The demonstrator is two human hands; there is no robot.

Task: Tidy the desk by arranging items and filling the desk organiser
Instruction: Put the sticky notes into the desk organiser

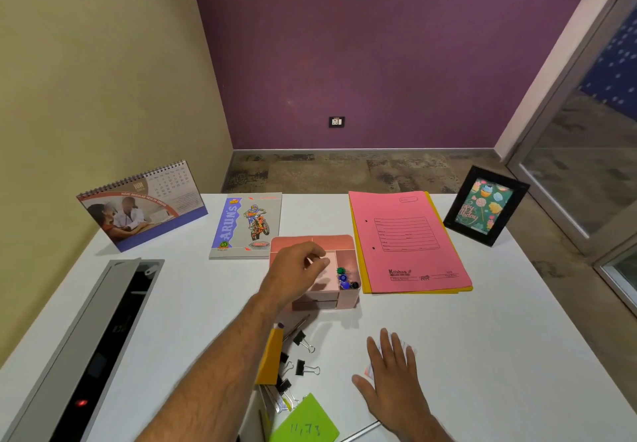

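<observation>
A pink desk organiser stands in the middle of the white desk. Coloured push pins lie in its front right compartment. My left hand hovers over the organiser with fingers curled, pinching a pale pink pad at the middle compartment. My right hand lies flat with straight fingers on a small stack of white and pink cards near the front. Black binder clips, a yellow pad, pens and a green sticky note lie in front of the organiser.
A desk calendar stands at the back left, a notebook behind the organiser, pink and yellow files to its right, and a framed picture at the back right. An open cable tray runs along the left edge.
</observation>
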